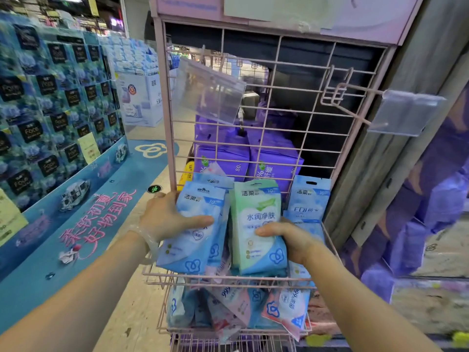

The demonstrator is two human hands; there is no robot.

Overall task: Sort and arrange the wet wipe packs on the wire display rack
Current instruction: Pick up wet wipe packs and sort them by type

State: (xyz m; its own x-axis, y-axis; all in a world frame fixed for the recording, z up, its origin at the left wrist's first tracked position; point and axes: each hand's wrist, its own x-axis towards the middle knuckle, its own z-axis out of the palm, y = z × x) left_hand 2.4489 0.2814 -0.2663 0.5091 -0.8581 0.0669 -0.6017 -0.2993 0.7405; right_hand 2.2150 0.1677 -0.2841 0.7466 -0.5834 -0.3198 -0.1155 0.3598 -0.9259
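A pink wire display rack stands in front of me with two baskets. In the upper basket, my left hand grips a stack of blue wet wipe packs from the left side. My right hand holds a green wet wipe pack upright beside them. More blue packs stand at the basket's right, behind my right hand. The lower basket holds several pink and blue packs lying jumbled.
Two clear plastic price holders hang on pink hooks from the rack's grid. Purple tissue packs are stacked behind the grid. A tall blue tissue display stands to the left; a grey pillar borders the rack's right.
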